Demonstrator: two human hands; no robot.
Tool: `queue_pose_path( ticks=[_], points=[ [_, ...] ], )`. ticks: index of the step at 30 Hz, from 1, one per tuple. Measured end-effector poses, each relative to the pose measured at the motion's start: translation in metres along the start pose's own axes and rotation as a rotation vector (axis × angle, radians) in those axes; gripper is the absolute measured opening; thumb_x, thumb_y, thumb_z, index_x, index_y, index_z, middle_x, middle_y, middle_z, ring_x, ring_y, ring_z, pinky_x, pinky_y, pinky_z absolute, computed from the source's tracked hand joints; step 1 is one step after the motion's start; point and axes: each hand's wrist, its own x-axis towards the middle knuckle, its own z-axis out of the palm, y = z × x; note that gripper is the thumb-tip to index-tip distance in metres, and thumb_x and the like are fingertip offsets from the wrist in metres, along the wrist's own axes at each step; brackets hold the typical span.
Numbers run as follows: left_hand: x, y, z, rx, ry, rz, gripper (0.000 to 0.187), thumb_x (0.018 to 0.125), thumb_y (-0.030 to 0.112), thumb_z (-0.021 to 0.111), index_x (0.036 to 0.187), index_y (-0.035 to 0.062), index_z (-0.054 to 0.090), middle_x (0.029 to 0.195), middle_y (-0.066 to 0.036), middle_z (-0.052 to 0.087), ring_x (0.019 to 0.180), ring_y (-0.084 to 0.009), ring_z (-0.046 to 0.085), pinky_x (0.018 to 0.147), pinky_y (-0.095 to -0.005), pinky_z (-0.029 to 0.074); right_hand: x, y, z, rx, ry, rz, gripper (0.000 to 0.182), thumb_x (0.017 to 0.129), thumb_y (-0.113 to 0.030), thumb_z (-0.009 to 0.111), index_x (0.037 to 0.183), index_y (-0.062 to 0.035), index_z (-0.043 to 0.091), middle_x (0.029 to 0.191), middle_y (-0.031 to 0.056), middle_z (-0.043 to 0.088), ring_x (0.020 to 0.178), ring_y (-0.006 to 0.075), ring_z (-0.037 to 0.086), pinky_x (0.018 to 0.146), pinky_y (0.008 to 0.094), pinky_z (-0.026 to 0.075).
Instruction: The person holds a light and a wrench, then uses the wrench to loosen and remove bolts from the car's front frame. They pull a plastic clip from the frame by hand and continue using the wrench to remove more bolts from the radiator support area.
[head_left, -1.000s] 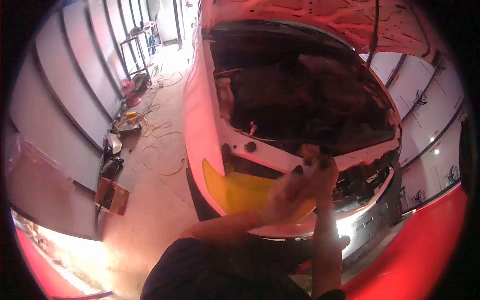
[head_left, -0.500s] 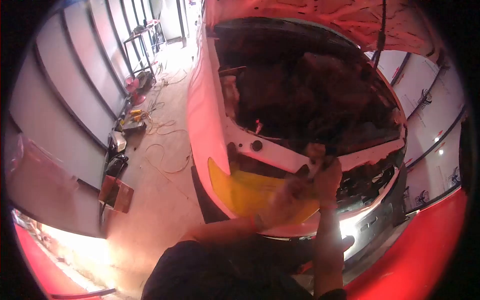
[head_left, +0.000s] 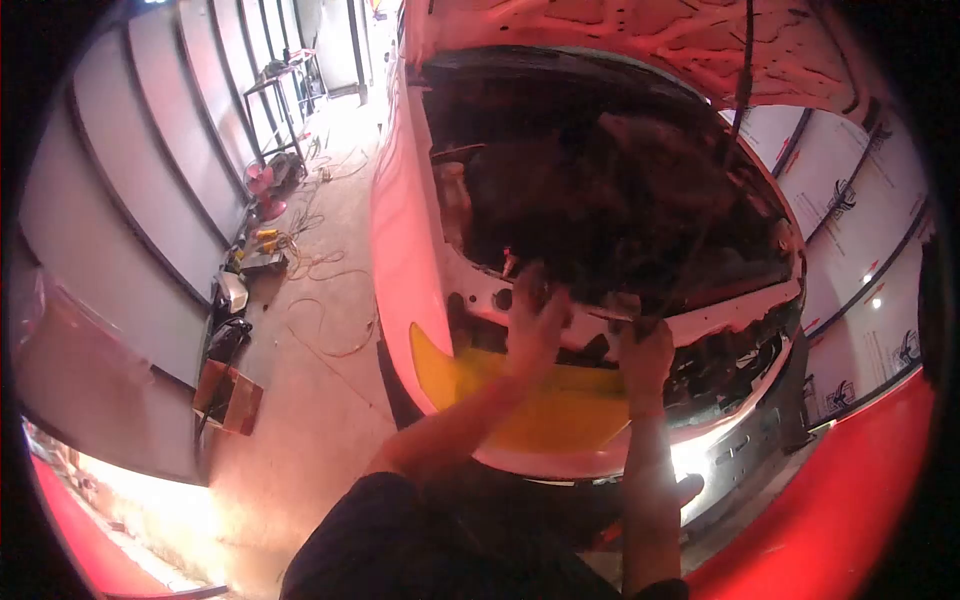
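Observation:
In the head view a car's front end stands with its bonnet (head_left: 600, 45) raised. My left hand (head_left: 538, 325) reaches over the pale front crossmember (head_left: 478, 290), its fingers stretched out and slightly apart on or just above the panel; their tips are dark and hard to make out. To its right, my right hand (head_left: 645, 360) is closed at the middle of the same crossmember, beside a small brownish part (head_left: 623, 302). What its fingers grip is hidden. Below both hands, a yellow sheet-like area (head_left: 560, 415) covers the headlight place; my left forearm crosses over it.
Behind the crossmember lies the dark engine bay (head_left: 610, 190). A bright light (head_left: 692, 458) shines at the bumper. Along the left wall are a cardboard box (head_left: 228, 397), cables (head_left: 325, 318), a pink fan (head_left: 262, 185) and a metal stand (head_left: 272, 115). A red panel (head_left: 830, 500) is at lower right.
My left hand has moved up from the yellow area to the crossmember. My right hand stays at the same spot on the car. The view has shifted slightly.

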Motion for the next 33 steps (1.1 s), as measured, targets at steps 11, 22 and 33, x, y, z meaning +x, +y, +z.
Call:
queue_pose_path(
  ticks=[11,22,33],
  points=[
    [-0.03,0.022,0.034,0.157,-0.072,0.122,0.045,0.098,0.008,0.067,0.14,0.0041,0.052,0.101,-0.005,0.062,0.083,-0.0132,0.06,0.071,-0.0278,0.05,-0.002,-0.002,-0.006,0.138,0.003,0.01,0.024,0.095,-0.022,0.068,0.104,0.0002,0.066,0.105,0.0231,0.068,0.106,0.0425,0.065,0.09,0.0496,0.052],
    [-0.104,-0.039,0.001,0.264,-0.416,0.231,0.043,0.097,0.008,0.069,0.136,0.003,0.053,0.104,-0.005,0.065,0.088,-0.0148,0.065,0.074,-0.0326,0.055,-0.011,0.002,0.002,0.044,0.038,-0.095,0.03,0.096,-0.028,0.07,0.102,0.0008,0.067,0.103,0.0215,0.067,0.101,0.0421,0.064,0.088,0.0502,0.051],
    [0.029,-0.006,0.024,-0.123,0.099,0.14,0.052,0.101,0.018,0.065,0.145,0.0019,0.045,0.102,-0.003,0.06,0.08,-0.01,0.054,0.071,-0.0264,0.049,-0.004,-0.012,-0.003,0.058,0.054,-0.011,0.037,0.092,-0.034,0.071,0.104,0.0003,0.068,0.103,0.0219,0.07,0.099,0.0416,0.067,0.09,0.0492,0.052]
  ],
)
